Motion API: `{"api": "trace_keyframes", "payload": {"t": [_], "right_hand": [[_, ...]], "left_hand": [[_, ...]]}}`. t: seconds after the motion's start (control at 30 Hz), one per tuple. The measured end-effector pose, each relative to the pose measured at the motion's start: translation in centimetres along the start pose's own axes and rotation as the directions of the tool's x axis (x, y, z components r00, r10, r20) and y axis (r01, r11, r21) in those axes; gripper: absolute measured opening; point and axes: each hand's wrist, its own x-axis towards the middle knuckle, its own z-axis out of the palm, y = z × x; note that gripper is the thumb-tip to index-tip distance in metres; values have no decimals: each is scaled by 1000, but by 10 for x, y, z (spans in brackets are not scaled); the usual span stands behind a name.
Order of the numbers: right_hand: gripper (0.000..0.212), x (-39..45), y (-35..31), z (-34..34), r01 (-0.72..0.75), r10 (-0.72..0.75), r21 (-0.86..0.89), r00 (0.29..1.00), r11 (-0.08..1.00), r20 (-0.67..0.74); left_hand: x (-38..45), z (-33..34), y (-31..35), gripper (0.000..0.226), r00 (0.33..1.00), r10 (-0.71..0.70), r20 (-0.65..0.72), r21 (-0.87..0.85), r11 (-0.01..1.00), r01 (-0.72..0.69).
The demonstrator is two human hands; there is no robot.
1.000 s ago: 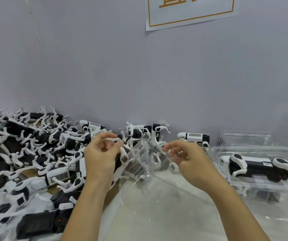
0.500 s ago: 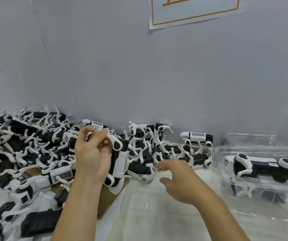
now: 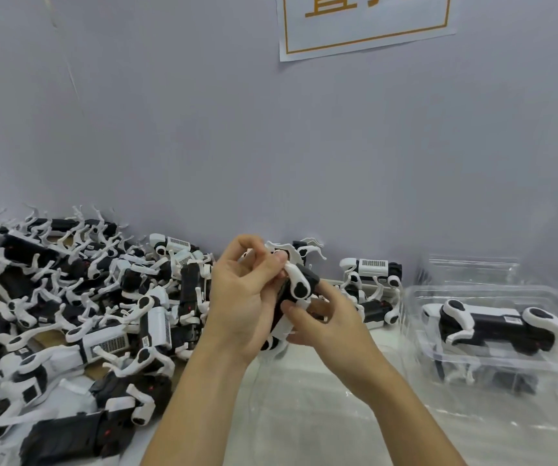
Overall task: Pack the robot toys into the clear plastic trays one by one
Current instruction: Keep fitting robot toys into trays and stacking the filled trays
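Note:
A black and white robot dog toy (image 3: 299, 285) is held upright in mid-air between both hands, in the middle of the view. My left hand (image 3: 242, 297) grips its upper part, thumb and forefinger pinching a white leg. My right hand (image 3: 329, 317) closes on its lower body from the right. A clear plastic tray (image 3: 493, 358) stands at the right with another robot dog (image 3: 493, 322) lying in it. A large pile of robot dog toys (image 3: 79, 297) covers the left of the table.
More empty clear trays (image 3: 472, 269) are stacked behind the filled one by the wall. A few toys (image 3: 371, 280) stand against the wall behind my hands. Clear plastic sheeting (image 3: 304, 415) covers the table below my arms. A paper sign (image 3: 365, 21) hangs on the wall.
The clear plastic I held a second ago is gone from my hands. My left hand carried a robot dog from the pile to the centre, and my right hand came up to grip it.

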Motion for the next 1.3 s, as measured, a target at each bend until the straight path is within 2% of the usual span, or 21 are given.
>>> {"api": "trace_keyframes", "payload": {"t": [0.1,0.2,0.33,0.37,0.43,0.5,0.57,0.67,0.83,0.93,1.0,1.1,1.17,1.23,1.3], "right_hand": [[22,3,1,-4,2,1,54,999,999,-49],[15,5,1,-5,-55,73,132,989,990,-131],[24,8,-5,-10,-131,191,276,960,952,-204],[27,8,-7,-12,-138,207,295,954,946,-217],[32,8,-12,-12,-140,224,315,943,939,-248],[37,8,-15,-12,-153,245,312,927,938,-284],[42,7,-16,-12,-184,284,324,911,928,-298],[37,7,-17,-13,-217,328,368,905,904,-272],[35,4,-19,-15,-268,381,423,901,866,-209],[38,6,-19,-18,-305,402,401,897,864,-184],[34,9,-19,-21,-301,381,312,893,901,-240],[22,11,-19,-23,-247,246,48,891,968,-382],[10,9,-20,-23,-172,114,-107,904,979,-413],[25,5,-21,-23,-64,-20,-239,942,969,-334],[46,2,-21,-20,28,-92,-302,975,953,-202]], "left_hand": [[-1,-1,4,21,996,25,80,201,979,-41],[0,-2,11,29,992,76,106,349,931,-108],[4,1,21,17,961,244,129,598,754,-272],[4,1,20,15,966,216,141,665,702,-255],[0,-1,12,25,984,60,165,790,589,-169],[-5,-3,1,34,976,-59,210,875,456,-161],[-7,-5,-6,42,959,-72,274,902,365,-230],[-7,-10,-13,54,950,-97,298,916,310,-256],[-7,-18,-18,40,959,-74,275,890,397,-225],[-7,-22,-20,30,985,-53,163,859,499,-115],[-6,-23,-21,21,998,-2,70,807,588,-55],[-4,-23,-20,20,994,75,-82,714,700,6],[-3,-24,-16,24,978,79,-194,630,774,63],[-2,-27,-13,27,957,29,-289,529,838,135],[0,-28,-11,28,942,-63,-330,403,893,201]]}}
